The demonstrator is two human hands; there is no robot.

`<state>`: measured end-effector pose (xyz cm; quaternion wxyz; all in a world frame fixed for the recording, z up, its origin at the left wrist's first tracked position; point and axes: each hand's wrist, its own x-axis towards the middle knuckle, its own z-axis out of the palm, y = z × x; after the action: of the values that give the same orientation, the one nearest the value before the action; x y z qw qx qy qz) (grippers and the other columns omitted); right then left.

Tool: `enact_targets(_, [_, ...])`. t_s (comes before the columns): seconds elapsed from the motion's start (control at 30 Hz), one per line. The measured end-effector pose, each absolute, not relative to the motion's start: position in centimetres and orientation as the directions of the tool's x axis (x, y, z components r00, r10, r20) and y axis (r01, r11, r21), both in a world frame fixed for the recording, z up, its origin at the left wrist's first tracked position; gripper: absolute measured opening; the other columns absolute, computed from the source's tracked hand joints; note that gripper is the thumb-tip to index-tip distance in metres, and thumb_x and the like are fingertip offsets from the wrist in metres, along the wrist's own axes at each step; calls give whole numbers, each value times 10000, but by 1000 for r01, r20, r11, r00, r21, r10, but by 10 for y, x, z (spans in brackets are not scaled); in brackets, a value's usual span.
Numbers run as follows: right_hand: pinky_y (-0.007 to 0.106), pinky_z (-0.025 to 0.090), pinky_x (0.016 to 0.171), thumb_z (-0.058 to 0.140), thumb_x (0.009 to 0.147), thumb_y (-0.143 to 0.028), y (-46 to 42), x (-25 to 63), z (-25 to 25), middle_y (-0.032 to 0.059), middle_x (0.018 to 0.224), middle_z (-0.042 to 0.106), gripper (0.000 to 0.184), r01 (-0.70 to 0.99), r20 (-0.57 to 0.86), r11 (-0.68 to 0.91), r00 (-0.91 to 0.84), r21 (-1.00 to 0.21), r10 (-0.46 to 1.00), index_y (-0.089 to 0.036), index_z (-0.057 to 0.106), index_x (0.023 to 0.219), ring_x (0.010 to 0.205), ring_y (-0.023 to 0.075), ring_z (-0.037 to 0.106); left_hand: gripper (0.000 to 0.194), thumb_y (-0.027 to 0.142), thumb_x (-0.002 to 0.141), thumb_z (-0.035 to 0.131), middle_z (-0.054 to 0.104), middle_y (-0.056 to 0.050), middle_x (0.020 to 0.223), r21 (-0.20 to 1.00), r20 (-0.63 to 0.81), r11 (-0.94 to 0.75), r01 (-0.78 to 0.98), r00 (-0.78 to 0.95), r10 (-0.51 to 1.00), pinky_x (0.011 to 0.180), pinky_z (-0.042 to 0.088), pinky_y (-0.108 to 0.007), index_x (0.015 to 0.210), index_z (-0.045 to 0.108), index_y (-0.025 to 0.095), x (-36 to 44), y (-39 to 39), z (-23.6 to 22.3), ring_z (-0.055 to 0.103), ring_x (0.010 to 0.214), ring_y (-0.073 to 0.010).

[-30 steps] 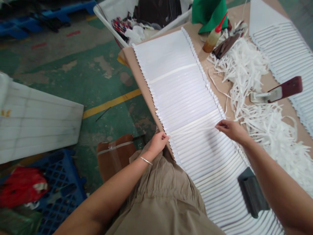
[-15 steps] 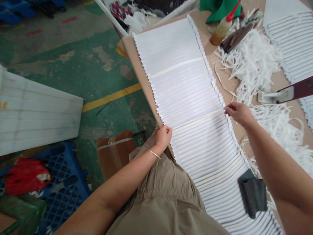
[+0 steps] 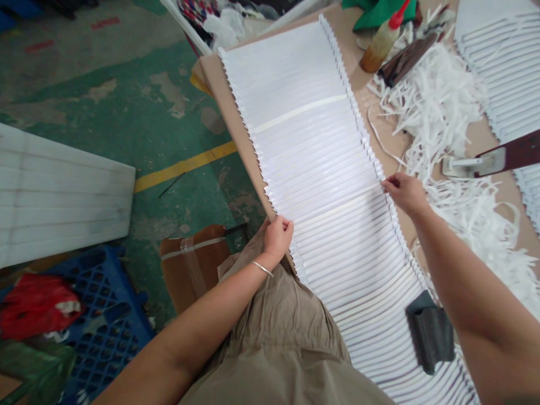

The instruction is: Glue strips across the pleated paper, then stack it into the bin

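A long white panel (image 3: 304,152) made of many narrow overlapping rows lies along the table, with jagged side edges. Across it runs a thin white strip (image 3: 337,203), lying flat or nearly so. My left hand (image 3: 278,237) pinches the strip's near end at the panel's left edge. At the right edge, the fingers of my right hand (image 3: 404,192) are closed on its other end. Farther up, a second, loosely curved white strip (image 3: 301,114) rests on the panel. A dark folded piece (image 3: 431,332) lies on the panel's lower right part.
Right of the panel are a heap of loose white strips (image 3: 441,107), a dark-handled tool with a pale head (image 3: 476,163), and a red-tipped bottle (image 3: 382,48). Another ridged panel (image 3: 502,73) lies beyond. A brown carton (image 3: 189,270) and blue pallet (image 3: 112,315) stand on the floor, left.
The whole view has shifted slightly, so things appear a little farther left. Both hands keep their pinch on the strip's ends, with little visible movement over the panel.
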<state>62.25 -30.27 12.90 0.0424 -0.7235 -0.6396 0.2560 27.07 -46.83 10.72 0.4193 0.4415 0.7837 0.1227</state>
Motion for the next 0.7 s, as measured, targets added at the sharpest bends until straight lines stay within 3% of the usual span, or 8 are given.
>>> enact_targets(0.7, [308,398,646,580,840,-398,-294,623,93,67,765,668,232,964,-334,-124,40,-235,942,-185,668,867,709,212,580,187,312,876,548,674,-31,710,500,-562,552,667,-234,793,656,416,-244,727,571,201,274,-459,111,626,684,-172])
